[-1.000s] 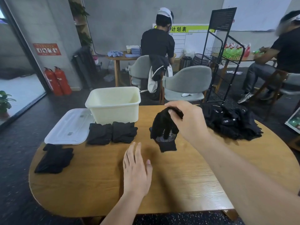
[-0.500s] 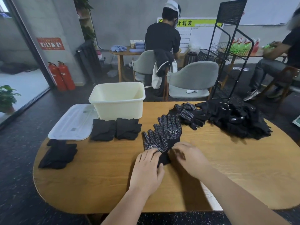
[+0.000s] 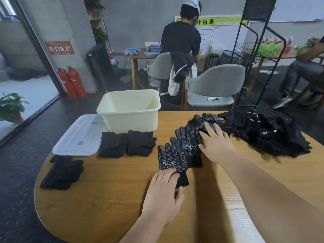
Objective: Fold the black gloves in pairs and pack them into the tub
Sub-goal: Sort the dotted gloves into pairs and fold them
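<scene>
Lying at 9 o'clock: a folded stack of black gloves, at the left edge of the wooden table, well apart from both hands.
Lid: clear plastic, flat at 10 o'clock, touching the tub's left side.
Tub: cream and open-topped, at 11 o'clock on the far edge.
Folded pairs: a left bundle and a right bundle, black, touching each other, just in front of the tub.
Left hand: fingers straight and flat, pressing down on the cuff of the near glove, at 6 o'clock.
Near glove: dotted side up, flat, fingers pointing to 12 o'clock.
Second glove: dotted, flat, touching the near glove's right side.
Right hand: fingers spread and straight, lying on the second glove's right edge and reaching a third dotted glove at 1 o'clock; the two hands are apart.
Loose pile: unfolded black gloves heaped at 2 o'clock.
</scene>
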`<state>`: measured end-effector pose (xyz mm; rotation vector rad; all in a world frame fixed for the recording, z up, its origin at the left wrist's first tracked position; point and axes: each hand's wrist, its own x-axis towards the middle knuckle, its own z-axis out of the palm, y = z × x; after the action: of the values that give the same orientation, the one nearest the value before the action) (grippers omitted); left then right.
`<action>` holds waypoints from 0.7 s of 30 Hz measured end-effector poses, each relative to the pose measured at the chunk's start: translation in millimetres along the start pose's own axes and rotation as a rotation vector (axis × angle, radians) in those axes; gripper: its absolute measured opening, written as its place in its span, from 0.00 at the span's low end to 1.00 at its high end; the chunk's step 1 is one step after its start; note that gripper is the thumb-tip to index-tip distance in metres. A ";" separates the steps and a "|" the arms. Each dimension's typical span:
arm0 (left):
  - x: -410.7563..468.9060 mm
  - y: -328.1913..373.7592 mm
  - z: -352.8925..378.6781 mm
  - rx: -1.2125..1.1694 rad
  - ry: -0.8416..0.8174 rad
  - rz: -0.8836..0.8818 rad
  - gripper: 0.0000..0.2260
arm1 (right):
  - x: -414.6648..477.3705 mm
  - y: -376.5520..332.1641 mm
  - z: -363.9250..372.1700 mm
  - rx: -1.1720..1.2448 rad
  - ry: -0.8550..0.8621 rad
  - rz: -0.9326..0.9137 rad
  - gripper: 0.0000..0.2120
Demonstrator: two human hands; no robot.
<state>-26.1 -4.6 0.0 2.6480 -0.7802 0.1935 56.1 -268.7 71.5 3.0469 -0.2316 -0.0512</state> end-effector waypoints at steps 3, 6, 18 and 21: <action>0.7 -0.7 0.9 -0.012 -0.002 0.000 0.22 | 10.2 -0.7 3.7 -0.031 -0.007 0.013 0.32; 1.8 -1.3 0.7 -0.017 -0.002 -0.002 0.22 | 13.4 3.1 1.6 0.028 0.151 0.028 0.30; 0.5 1.4 -5.7 0.044 -0.059 -0.023 0.26 | -71.5 45.6 42.8 0.123 0.446 0.263 0.18; -0.7 2.9 -6.8 0.043 -0.058 -0.025 0.26 | -75.0 21.0 40.1 0.214 0.199 0.074 0.25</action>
<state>-28.4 -3.9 7.0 2.7131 -0.7691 0.1280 -22.8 -281.3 35.4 3.2199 -0.3558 0.2994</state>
